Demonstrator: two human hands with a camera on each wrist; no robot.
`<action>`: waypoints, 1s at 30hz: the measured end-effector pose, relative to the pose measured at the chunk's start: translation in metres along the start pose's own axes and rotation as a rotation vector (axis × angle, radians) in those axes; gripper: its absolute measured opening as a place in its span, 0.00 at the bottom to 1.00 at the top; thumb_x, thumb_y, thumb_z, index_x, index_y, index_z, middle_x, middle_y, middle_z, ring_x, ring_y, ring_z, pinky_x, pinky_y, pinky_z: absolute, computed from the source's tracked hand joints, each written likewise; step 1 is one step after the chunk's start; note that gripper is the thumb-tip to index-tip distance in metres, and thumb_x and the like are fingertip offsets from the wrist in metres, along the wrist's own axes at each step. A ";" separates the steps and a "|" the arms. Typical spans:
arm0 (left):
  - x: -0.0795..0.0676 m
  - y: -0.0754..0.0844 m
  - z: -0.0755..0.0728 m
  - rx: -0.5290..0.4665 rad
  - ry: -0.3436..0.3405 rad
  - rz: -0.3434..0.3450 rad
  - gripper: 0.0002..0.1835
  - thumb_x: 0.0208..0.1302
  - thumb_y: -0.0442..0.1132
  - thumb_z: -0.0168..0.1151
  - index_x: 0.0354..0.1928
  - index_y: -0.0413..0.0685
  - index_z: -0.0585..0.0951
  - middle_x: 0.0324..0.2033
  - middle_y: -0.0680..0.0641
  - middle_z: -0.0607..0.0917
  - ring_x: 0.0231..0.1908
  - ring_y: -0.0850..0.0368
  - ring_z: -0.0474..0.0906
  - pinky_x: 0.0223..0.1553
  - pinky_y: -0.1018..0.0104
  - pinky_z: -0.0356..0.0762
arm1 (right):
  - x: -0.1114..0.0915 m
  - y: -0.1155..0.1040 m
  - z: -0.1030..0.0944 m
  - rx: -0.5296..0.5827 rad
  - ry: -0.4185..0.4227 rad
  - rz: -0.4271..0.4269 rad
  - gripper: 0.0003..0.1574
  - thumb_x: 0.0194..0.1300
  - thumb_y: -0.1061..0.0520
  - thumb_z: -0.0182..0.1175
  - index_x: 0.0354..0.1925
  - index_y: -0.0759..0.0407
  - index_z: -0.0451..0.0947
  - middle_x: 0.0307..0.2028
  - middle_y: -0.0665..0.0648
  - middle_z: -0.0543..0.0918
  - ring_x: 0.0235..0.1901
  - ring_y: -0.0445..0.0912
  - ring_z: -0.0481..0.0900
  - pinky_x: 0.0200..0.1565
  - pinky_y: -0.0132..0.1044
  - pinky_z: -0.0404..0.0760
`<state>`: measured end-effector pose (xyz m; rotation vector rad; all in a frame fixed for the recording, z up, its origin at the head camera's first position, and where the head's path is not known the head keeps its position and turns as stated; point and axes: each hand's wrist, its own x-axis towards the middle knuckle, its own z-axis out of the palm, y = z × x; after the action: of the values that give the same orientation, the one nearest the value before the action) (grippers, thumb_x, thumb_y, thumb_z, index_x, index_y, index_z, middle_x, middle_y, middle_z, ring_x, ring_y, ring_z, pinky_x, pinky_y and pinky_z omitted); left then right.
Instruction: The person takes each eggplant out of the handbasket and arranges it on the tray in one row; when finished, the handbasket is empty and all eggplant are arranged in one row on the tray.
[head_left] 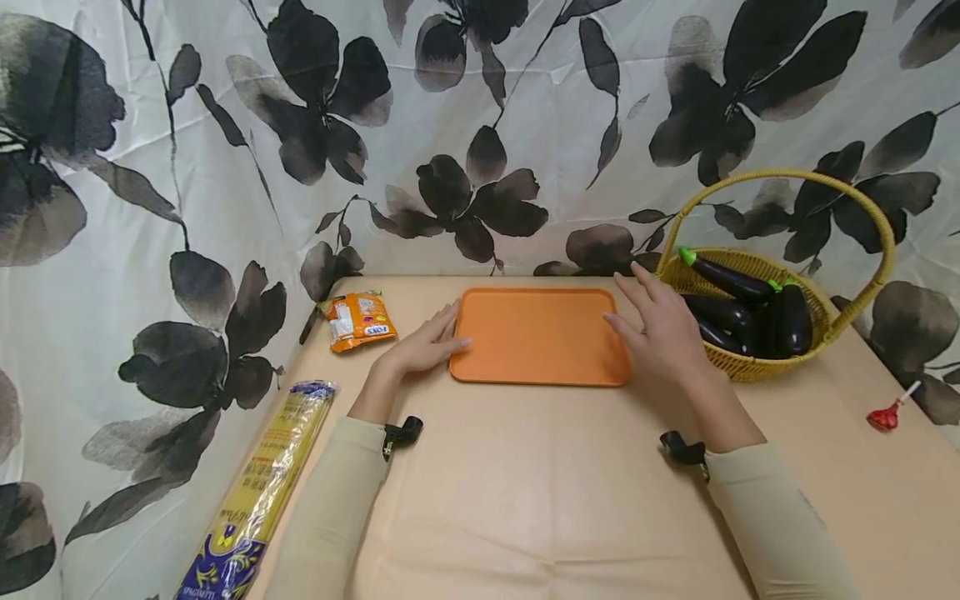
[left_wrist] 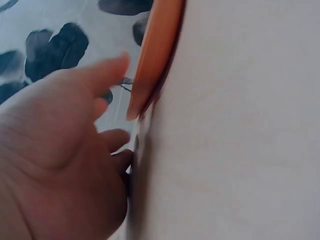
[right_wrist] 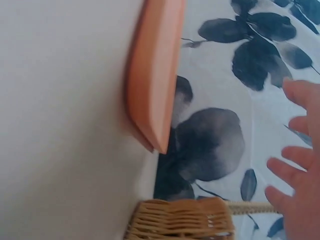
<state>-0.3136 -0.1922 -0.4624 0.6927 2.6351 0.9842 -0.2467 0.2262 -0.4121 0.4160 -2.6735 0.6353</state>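
So our orange, rectangular, plastic-looking tray [head_left: 540,337] sits longways between our left hand [head_left: 423,346] (nearer, fingers loosely extended) and spread-fingered right hand [head_left: 665,332].

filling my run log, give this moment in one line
left hand: at orange tray, left end | right hand: raised near right end | basket: holds eggplants

Spaghetti [head_left: 262,475] lying left on the desk [head_left: 540,483], packet [head_left: 362,322] sitting beyond, eggplants [head_left: 793,323] filling a basket [head_left: 750,369], lollipop [head_left: 885,417] lying right, cloth [head_left: 375,225] hanging behind
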 end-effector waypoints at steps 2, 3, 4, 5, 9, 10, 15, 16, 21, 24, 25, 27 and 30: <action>-0.002 -0.005 -0.001 0.017 -0.019 0.005 0.45 0.78 0.59 0.54 0.85 0.49 0.45 0.84 0.41 0.45 0.84 0.41 0.35 0.83 0.42 0.32 | 0.000 -0.001 -0.007 0.031 -0.012 0.005 0.43 0.75 0.39 0.61 0.80 0.47 0.62 0.81 0.61 0.57 0.78 0.66 0.58 0.73 0.73 0.58; -0.003 -0.006 -0.002 0.026 -0.026 0.004 0.44 0.79 0.58 0.53 0.85 0.49 0.47 0.84 0.40 0.46 0.83 0.40 0.35 0.83 0.42 0.31 | -0.001 -0.002 -0.011 0.044 -0.020 0.012 0.43 0.75 0.39 0.61 0.81 0.47 0.61 0.81 0.62 0.58 0.78 0.66 0.58 0.73 0.73 0.59; -0.004 -0.008 -0.003 0.034 -0.031 0.003 0.42 0.80 0.57 0.52 0.84 0.49 0.48 0.84 0.40 0.47 0.83 0.39 0.35 0.83 0.42 0.31 | -0.001 -0.003 -0.016 0.055 -0.028 0.020 0.44 0.75 0.39 0.62 0.81 0.46 0.61 0.81 0.62 0.58 0.78 0.66 0.57 0.73 0.73 0.59; -0.005 -0.008 -0.003 0.034 -0.034 0.002 0.42 0.80 0.57 0.52 0.84 0.49 0.49 0.84 0.40 0.47 0.83 0.39 0.35 0.83 0.42 0.30 | -0.001 -0.004 -0.020 0.066 -0.035 0.030 0.44 0.75 0.39 0.62 0.81 0.45 0.60 0.81 0.63 0.58 0.78 0.66 0.56 0.73 0.73 0.58; -0.008 -0.011 -0.006 0.041 -0.046 0.006 0.40 0.81 0.54 0.51 0.84 0.48 0.48 0.83 0.39 0.47 0.83 0.38 0.35 0.82 0.41 0.30 | -0.003 -0.004 -0.037 0.128 -0.034 0.084 0.45 0.75 0.39 0.61 0.82 0.42 0.58 0.81 0.63 0.57 0.79 0.65 0.53 0.72 0.76 0.56; -0.009 -0.011 -0.006 0.046 -0.051 0.005 0.40 0.81 0.54 0.50 0.84 0.48 0.48 0.83 0.39 0.47 0.83 0.38 0.35 0.82 0.41 0.31 | -0.004 -0.003 -0.041 0.145 -0.030 0.096 0.45 0.75 0.39 0.61 0.82 0.42 0.58 0.81 0.63 0.57 0.79 0.65 0.52 0.72 0.76 0.57; -0.014 -0.014 -0.006 0.070 -0.076 -0.003 0.40 0.81 0.56 0.49 0.84 0.46 0.50 0.83 0.38 0.47 0.83 0.39 0.35 0.83 0.43 0.31 | -0.009 0.006 -0.058 0.185 -0.033 0.134 0.44 0.77 0.40 0.59 0.82 0.44 0.57 0.81 0.63 0.56 0.79 0.65 0.52 0.71 0.77 0.57; -0.015 -0.014 -0.007 0.069 -0.081 -0.003 0.40 0.81 0.56 0.49 0.84 0.46 0.50 0.83 0.38 0.47 0.83 0.39 0.35 0.83 0.43 0.31 | -0.010 0.008 -0.061 0.182 -0.043 0.142 0.44 0.77 0.40 0.58 0.83 0.45 0.56 0.81 0.63 0.56 0.79 0.66 0.52 0.71 0.77 0.56; -0.017 -0.013 -0.009 0.067 -0.095 0.017 0.39 0.81 0.54 0.49 0.83 0.44 0.51 0.83 0.37 0.47 0.83 0.38 0.35 0.83 0.42 0.32 | -0.014 0.016 -0.076 0.134 -0.120 0.160 0.44 0.80 0.42 0.55 0.84 0.49 0.52 0.79 0.69 0.57 0.78 0.71 0.53 0.70 0.78 0.54; -0.019 -0.011 -0.011 0.072 -0.098 0.025 0.39 0.81 0.54 0.50 0.83 0.43 0.52 0.83 0.37 0.47 0.83 0.38 0.35 0.83 0.42 0.32 | -0.014 0.022 -0.083 0.109 -0.191 0.176 0.44 0.81 0.43 0.54 0.84 0.49 0.50 0.79 0.71 0.57 0.77 0.72 0.52 0.71 0.77 0.54; -0.020 -0.010 -0.012 0.069 -0.099 0.027 0.39 0.81 0.53 0.50 0.83 0.43 0.52 0.83 0.37 0.47 0.83 0.39 0.35 0.83 0.43 0.32 | -0.015 0.025 -0.085 0.105 -0.219 0.179 0.44 0.81 0.43 0.53 0.84 0.51 0.49 0.78 0.72 0.57 0.77 0.73 0.52 0.71 0.77 0.54; -0.021 -0.010 -0.013 0.069 -0.101 0.030 0.39 0.81 0.53 0.50 0.83 0.43 0.52 0.83 0.37 0.48 0.83 0.39 0.36 0.83 0.43 0.32 | -0.016 0.029 -0.090 0.100 -0.288 0.200 0.45 0.81 0.42 0.52 0.84 0.52 0.48 0.78 0.75 0.55 0.77 0.74 0.51 0.70 0.78 0.53; -0.024 -0.009 -0.016 0.062 -0.103 0.031 0.38 0.81 0.53 0.50 0.83 0.44 0.53 0.83 0.37 0.48 0.83 0.40 0.36 0.83 0.43 0.32 | -0.018 0.035 -0.097 0.078 -0.384 0.226 0.46 0.81 0.41 0.52 0.83 0.59 0.49 0.77 0.78 0.54 0.75 0.76 0.50 0.70 0.78 0.54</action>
<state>-0.3021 -0.2188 -0.4555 0.7788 2.5816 0.8547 -0.2171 0.3059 -0.3516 0.2809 -3.0994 0.7970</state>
